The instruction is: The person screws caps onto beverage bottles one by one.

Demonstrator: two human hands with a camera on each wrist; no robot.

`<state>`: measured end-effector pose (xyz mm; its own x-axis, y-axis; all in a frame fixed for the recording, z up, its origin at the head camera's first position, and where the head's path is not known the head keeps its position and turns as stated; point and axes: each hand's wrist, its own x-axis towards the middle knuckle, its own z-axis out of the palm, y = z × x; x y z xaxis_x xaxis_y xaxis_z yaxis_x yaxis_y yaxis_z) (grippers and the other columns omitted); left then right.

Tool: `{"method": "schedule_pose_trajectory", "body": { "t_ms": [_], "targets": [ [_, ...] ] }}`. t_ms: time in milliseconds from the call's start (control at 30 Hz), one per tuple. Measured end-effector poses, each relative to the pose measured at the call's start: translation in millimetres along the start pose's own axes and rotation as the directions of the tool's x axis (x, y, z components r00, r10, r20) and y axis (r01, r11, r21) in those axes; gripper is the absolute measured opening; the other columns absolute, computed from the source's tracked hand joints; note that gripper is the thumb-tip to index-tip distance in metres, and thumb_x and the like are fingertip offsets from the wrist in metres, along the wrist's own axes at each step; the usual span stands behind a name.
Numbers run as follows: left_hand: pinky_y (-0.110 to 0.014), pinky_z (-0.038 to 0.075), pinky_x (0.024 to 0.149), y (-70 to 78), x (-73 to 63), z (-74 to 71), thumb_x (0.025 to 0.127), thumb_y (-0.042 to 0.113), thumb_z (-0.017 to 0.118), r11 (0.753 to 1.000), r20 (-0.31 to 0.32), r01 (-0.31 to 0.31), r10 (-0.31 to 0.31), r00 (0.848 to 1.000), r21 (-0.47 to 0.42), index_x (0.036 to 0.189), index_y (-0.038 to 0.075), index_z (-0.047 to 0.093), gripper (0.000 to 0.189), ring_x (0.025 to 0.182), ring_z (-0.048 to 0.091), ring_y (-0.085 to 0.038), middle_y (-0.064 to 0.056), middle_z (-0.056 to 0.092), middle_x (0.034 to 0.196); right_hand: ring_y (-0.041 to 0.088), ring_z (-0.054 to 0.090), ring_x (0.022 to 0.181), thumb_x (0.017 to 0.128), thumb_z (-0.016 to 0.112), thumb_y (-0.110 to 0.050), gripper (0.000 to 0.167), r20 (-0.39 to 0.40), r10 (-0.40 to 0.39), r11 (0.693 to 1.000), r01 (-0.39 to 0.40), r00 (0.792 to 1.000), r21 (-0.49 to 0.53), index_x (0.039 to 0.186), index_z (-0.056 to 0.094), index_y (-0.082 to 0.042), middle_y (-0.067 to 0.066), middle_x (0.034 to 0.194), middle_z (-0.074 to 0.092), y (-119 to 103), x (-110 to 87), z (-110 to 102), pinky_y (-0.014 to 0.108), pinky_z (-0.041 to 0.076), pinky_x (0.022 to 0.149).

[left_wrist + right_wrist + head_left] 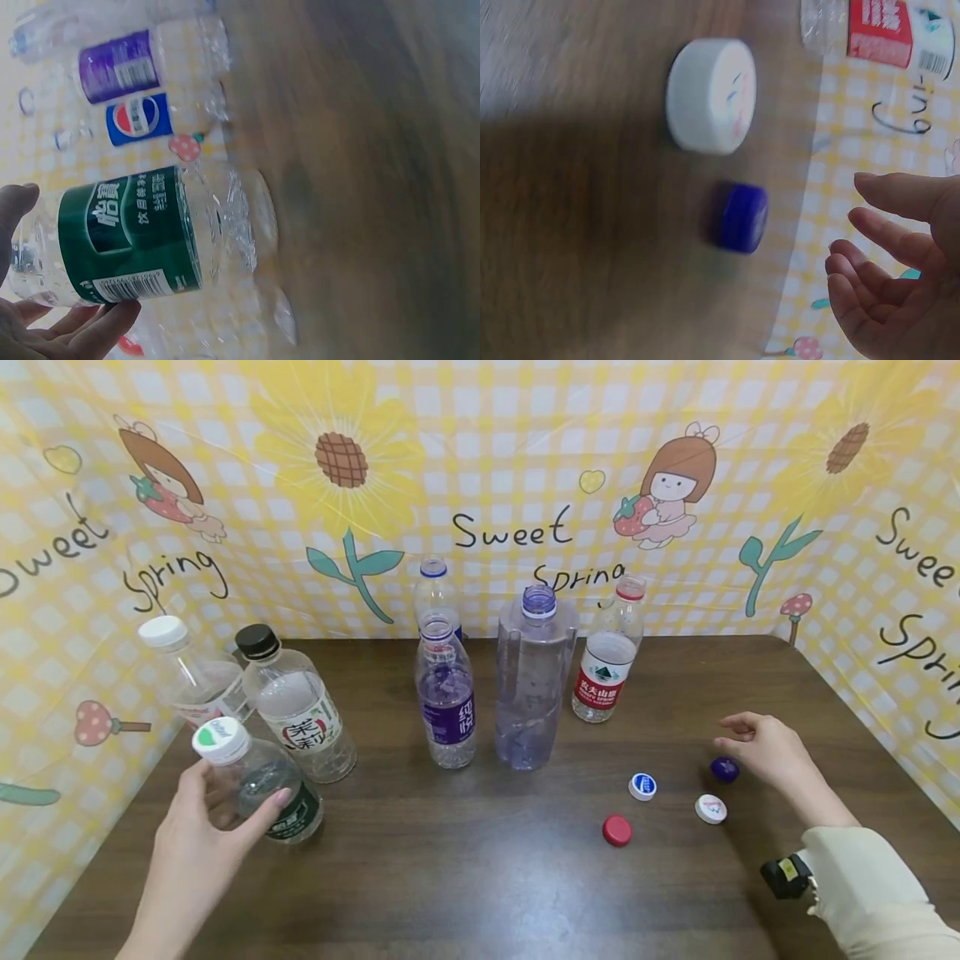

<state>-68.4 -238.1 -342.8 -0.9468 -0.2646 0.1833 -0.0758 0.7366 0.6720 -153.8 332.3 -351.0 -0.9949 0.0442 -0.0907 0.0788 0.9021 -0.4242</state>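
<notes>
My left hand (206,839) grips a clear bottle with a green label (294,810) and a white cap, thumb on one side and fingers round the other. In the left wrist view the green label (131,232) faces the camera. Just behind it stand a black-capped bottle (303,718) and a white-capped bottle (202,681). My right hand (768,760) is above the table with its fingers loosely bent and nothing between them. Close by its fingertips lies a small purple cap (724,769), with a white cap (711,809) in front of it.
Uncapped bottles stand mid-table: a purple-labelled one (448,706), a blue-ringed one (435,597) behind it, a tall bluish one (528,693) and a red-labelled one (603,672). A blue-and-white cap (642,787) and a red cap (617,831) lie right of centre. Patterned cloth (495,468) walls the table.
</notes>
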Motion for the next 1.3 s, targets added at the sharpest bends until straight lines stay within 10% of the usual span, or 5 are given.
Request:
{"method": "schedule_pose_trajectory", "body": {
  "t_ms": [267,433,533,667,1300],
  "targets": [
    [0.000,0.030,0.063,-18.3,9.9,-8.0,0.084,0.041,0.071,0.986,-0.079,0.166,-0.164,0.983,0.016,0.140,0.002,0.031,0.079,0.095,0.047,0.002,-0.023,0.048,0.132,0.060,0.041,0.112,0.088,0.063,-0.020,0.055,0.053,-0.014,0.998,0.018,0.998,-0.067,0.125,0.046,0.016,0.046,0.121,0.046,19.9,2.5,5.0,0.066,0.040,0.089],
    [-0.007,0.034,0.068,-23.7,18.0,-11.3,0.085,0.040,0.069,0.974,-0.108,0.227,-0.227,0.968,-0.008,0.141,0.002,0.030,0.078,0.112,0.051,-0.035,-0.024,0.047,0.135,0.063,0.039,0.114,0.086,0.065,-0.020,0.060,0.103,0.000,0.996,0.009,0.995,-0.088,0.127,0.042,0.018,0.048,0.125,0.041,25.5,2.5,8.1,0.067,0.039,0.092],
    [-0.030,0.046,0.090,-25.4,21.2,-13.4,0.086,0.041,0.067,0.962,-0.111,0.273,-0.275,0.955,-0.028,0.144,0.004,0.026,0.081,0.121,0.050,-0.040,-0.026,0.045,0.139,0.063,0.038,0.114,0.086,0.065,-0.019,0.060,0.110,0.005,0.995,0.006,0.994,-0.096,0.127,0.042,0.018,0.048,0.125,0.040,25.9,2.9,8.6,0.068,0.039,0.092],
    [-0.059,0.034,0.104,-26.7,24.1,-14.5,0.087,0.041,0.066,0.953,-0.110,0.298,-0.301,0.947,-0.050,0.148,0.005,0.020,0.084,0.127,0.044,-0.048,-0.029,0.041,0.142,0.062,0.040,0.114,0.087,0.065,-0.021,0.058,0.108,-0.015,0.995,0.026,0.994,-0.101,0.125,0.044,0.017,0.047,0.124,0.043,25.6,3.2,9.5,0.067,0.040,0.091],
    [-0.059,0.030,0.109,-30.3,33.5,-11.5,0.089,0.034,0.063,0.952,-0.097,0.293,-0.301,0.949,-0.091,0.149,0.002,0.014,0.084,0.131,0.038,-0.051,-0.034,0.033,0.145,0.053,0.056,0.102,0.077,0.073,-0.013,0.049,0.128,-0.025,0.998,0.033,0.991,-0.059,0.111,0.053,0.016,0.037,0.110,0.060,25.3,4.1,14.5,0.056,0.045,0.082]
  ]
}}
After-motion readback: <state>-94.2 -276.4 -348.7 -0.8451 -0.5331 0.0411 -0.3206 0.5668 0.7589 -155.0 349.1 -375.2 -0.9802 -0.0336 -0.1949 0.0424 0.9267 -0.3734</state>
